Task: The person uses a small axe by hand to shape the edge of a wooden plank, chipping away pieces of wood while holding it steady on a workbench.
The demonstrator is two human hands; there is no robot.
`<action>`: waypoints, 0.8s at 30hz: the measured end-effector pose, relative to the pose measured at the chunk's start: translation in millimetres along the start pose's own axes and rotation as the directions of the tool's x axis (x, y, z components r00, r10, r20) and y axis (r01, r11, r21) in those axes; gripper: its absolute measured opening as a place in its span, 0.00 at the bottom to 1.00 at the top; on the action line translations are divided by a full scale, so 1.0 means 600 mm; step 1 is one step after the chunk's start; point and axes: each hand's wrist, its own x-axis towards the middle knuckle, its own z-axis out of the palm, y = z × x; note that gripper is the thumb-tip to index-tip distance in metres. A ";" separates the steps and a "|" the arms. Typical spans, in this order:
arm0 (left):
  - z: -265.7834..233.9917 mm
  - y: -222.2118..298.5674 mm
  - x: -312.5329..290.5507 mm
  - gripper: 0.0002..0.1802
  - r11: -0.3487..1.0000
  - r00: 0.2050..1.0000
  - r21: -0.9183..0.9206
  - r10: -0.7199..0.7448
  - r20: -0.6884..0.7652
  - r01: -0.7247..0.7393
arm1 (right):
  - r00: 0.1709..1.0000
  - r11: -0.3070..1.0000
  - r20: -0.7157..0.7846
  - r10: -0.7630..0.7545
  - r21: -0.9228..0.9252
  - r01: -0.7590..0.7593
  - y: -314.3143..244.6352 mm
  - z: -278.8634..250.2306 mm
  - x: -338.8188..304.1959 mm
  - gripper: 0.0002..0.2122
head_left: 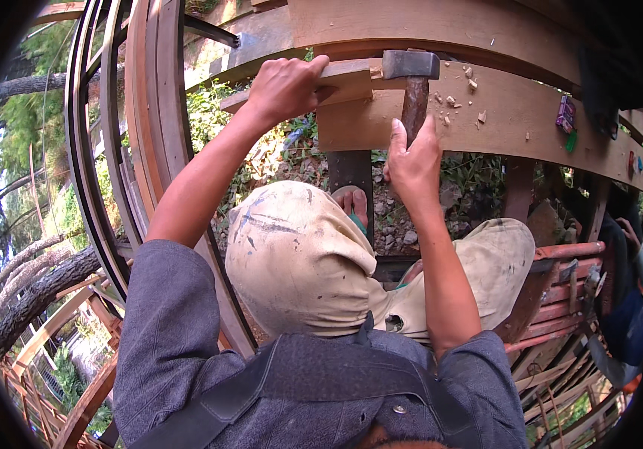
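Observation:
My left hand (pixel 284 90) is closed around a short wooden board (pixel 351 81), whose right end lies on a wide plank (pixel 508 112). My right hand (pixel 415 161) grips the wooden handle of a hammer (pixel 411 66). The hammer's dark metal head is beside the board's right end, over the plank; whether it touches the wood I cannot tell. Several pale wood chips (pixel 452 101) are scattered on the plank to the right of the hammer.
Long timbers (pixel 164 97) run down my left side. On the plank's right part lie a purple packet (pixel 565 114) and a green lighter (pixel 571 141). A red slatted bench (pixel 561 292) stands at right, near another person (pixel 635 299). Stones (pixel 389 224) cover the ground below.

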 end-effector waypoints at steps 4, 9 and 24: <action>0.004 -0.018 -0.001 0.29 1.000 1.000 -0.016 0.020 -0.005 -0.020 | 0.896 0.759 0.381 0.227 0.507 -0.408 -0.049 -0.035 0.016 0.12; -0.007 -0.010 -0.002 0.26 1.000 0.999 -0.013 0.016 -0.030 -0.017 | 0.977 0.745 0.191 0.094 0.638 -0.196 -0.112 -0.066 0.019 0.13; -0.001 -0.019 -0.007 0.29 0.999 0.999 -0.006 -0.041 -0.008 0.041 | 0.957 0.967 -0.225 -0.184 0.134 0.218 -0.090 -0.038 0.015 0.13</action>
